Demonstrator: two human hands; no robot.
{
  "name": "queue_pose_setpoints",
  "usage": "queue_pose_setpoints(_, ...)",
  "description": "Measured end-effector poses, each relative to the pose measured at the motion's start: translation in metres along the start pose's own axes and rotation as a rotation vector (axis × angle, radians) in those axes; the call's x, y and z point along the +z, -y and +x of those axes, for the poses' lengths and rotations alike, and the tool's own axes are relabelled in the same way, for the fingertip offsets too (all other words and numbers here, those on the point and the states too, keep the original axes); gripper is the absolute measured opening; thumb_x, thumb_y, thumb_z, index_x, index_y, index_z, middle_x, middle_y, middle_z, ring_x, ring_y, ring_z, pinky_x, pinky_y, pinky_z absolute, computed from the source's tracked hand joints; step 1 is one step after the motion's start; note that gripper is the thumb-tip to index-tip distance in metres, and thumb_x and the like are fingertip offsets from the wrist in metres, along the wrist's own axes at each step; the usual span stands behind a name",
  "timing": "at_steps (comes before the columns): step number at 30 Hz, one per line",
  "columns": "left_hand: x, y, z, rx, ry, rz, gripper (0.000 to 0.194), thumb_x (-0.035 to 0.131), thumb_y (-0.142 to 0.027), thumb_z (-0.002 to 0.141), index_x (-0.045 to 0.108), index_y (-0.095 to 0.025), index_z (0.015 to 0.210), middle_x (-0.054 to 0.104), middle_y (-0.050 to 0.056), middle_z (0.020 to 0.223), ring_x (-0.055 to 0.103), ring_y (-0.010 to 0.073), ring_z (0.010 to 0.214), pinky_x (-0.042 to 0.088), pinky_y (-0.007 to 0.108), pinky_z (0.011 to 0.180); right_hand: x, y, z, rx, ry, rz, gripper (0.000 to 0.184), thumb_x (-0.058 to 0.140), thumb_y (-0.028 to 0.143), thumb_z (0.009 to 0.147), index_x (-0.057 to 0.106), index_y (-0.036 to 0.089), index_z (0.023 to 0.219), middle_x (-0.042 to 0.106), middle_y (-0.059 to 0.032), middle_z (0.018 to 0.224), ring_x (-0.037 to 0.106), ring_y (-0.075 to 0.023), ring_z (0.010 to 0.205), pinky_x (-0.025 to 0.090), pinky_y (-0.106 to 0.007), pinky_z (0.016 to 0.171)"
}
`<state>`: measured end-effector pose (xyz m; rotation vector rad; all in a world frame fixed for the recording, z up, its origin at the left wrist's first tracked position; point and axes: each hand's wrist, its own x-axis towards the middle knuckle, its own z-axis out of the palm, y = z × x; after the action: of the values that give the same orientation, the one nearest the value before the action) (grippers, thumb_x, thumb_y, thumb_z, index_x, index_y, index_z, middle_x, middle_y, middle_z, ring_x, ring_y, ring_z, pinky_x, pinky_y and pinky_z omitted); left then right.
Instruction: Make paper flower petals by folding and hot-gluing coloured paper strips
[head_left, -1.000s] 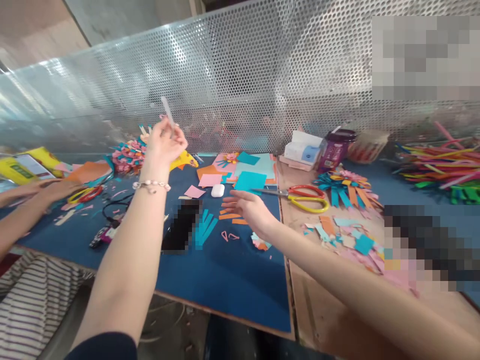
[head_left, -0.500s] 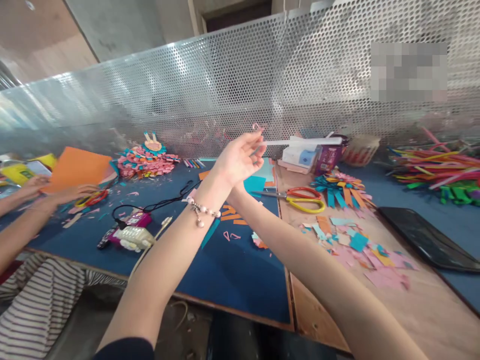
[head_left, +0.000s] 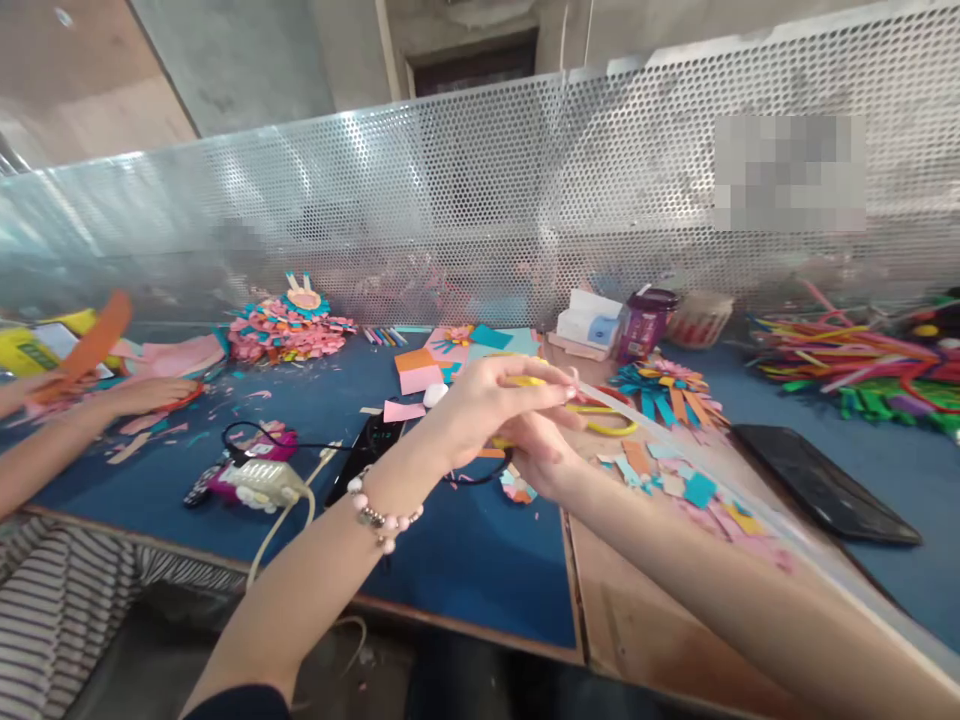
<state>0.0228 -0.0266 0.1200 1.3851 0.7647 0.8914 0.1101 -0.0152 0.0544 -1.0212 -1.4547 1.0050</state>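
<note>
My left hand (head_left: 487,400) is closed in a pinch on one end of a long, translucent white stick (head_left: 750,510). The stick slants from my fingertips down to the lower right, over the wooden board (head_left: 645,620). My right hand (head_left: 541,455) sits just under the left with its fingers curled; what they hold is hidden. Red and yellow scissors (head_left: 604,418) lie right behind both hands. Paper scraps (head_left: 690,485) in pink, teal and orange are scattered beside them.
A perforated metal screen (head_left: 480,200) walls the back of the blue table (head_left: 450,560). A black phone (head_left: 825,485) lies at the right, with coloured strips (head_left: 847,360) behind it. A corded pink-white device (head_left: 251,478) lies at the left. A co-worker's hands (head_left: 142,395) handle orange paper.
My left hand has come down from in front of the screen with the stick, which now points to the lower right. My right hand has drawn back under it.
</note>
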Motion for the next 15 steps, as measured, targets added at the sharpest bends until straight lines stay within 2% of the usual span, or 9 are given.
queue_pose_setpoints(3,-0.019,0.002,-0.002,0.051,-0.132,0.208,0.025,0.066,-0.032,0.076,0.063,-0.016,0.094,0.068,0.002,0.061,0.051,0.0068,0.032,0.042,0.019,0.036,-0.021,-0.002,-0.016,0.080,0.066,0.135,0.027,0.046,0.040,0.083,0.056,0.016,0.077,0.051,0.0025,0.056,0.051,-0.0104,0.049,0.044,-0.024,0.048)
queue_pose_setpoints(7,-0.046,0.014,0.002,0.124,-0.359,0.416,0.023,0.062,-0.034,0.079,0.061,-0.015,0.091,0.068,0.004,0.062,0.051,0.0061,0.032,0.040,0.018,0.036,-0.041,-0.015,-0.040,0.268,0.051,0.368,0.020,0.054,0.034,0.079,0.055,0.018,0.092,0.051,0.0042,0.060,0.049,-0.0107,0.051,0.040,-0.024,0.050)
queue_pose_setpoints(10,-0.060,0.028,0.008,0.087,-0.395,0.471,0.022,0.061,-0.034,0.080,0.061,-0.014,0.089,0.068,0.005,0.063,0.053,0.0075,0.034,0.041,0.019,0.037,-0.054,-0.029,-0.055,0.279,0.040,0.220,0.019,0.054,0.031,0.080,0.055,0.017,0.068,0.053,0.0006,0.060,0.049,-0.0129,0.058,0.038,-0.025,0.055)
queue_pose_setpoints(11,-0.063,0.032,0.010,0.076,-0.394,0.480,0.022,0.061,-0.034,0.080,0.061,-0.014,0.089,0.068,0.006,0.064,0.054,0.0079,0.035,0.042,0.020,0.038,-0.057,-0.032,-0.059,0.278,0.050,0.192,0.019,0.053,0.031,0.081,0.056,0.017,0.067,0.053,-0.0001,0.061,0.049,-0.0134,0.058,0.038,-0.025,0.056)
queue_pose_setpoints(13,-0.067,0.041,0.013,0.056,-0.389,0.494,0.024,0.061,-0.035,0.080,0.061,-0.013,0.090,0.069,0.006,0.065,0.055,0.0083,0.035,0.044,0.020,0.040,-0.060,-0.037,-0.064,0.275,0.086,0.222,0.015,0.053,0.032,0.081,0.059,0.018,0.081,0.056,-0.0003,0.068,0.048,-0.0134,0.057,0.038,-0.027,0.057)
queue_pose_setpoints(15,-0.069,0.048,0.014,0.018,-0.377,0.498,0.026,0.061,-0.037,0.080,0.061,-0.014,0.091,0.069,0.006,0.065,0.055,0.0085,0.035,0.044,0.021,0.040,-0.059,-0.039,-0.066,0.294,0.126,0.301,0.022,0.056,0.034,0.080,0.057,0.019,0.096,0.058,0.0003,0.074,0.045,-0.0118,0.052,0.039,-0.027,0.055)
